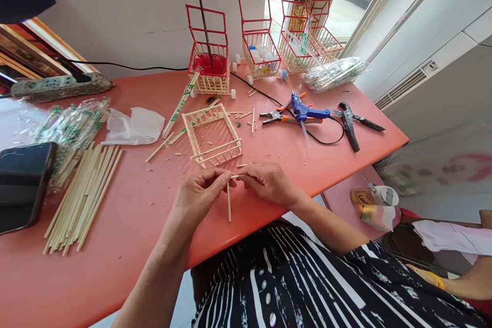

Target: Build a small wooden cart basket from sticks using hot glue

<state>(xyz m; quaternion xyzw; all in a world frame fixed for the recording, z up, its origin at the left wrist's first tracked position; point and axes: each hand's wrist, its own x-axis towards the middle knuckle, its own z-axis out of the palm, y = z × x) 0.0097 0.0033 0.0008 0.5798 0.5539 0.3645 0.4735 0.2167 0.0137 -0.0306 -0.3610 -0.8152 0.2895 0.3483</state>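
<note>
Over the front part of the table, my left hand (pixel 202 189) pinches a thin wooden stick (pixel 229 205) that hangs down from its fingertips. My right hand (pixel 269 182) is closed on the end of a short stick (pixel 234 177) lying crosswise between both hands. Whether the two sticks are joined cannot be seen, since fingers cover their meeting point. Just beyond my hands sits an open basket frame (pixel 217 149) of pale sticks. Cut stick pieces (pixel 252 120) and crumbs lie around it.
A pile of sticks (pixel 82 197) and a phone (pixel 25 184) lie left. Farther back stand several small stick carts with red handles (pixel 207 31). A blue glue gun (pixel 307 111), pliers (pixel 272 115) and black cutters (pixel 349 125) lie right. Another person's arm (pixel 457 284) shows lower right.
</note>
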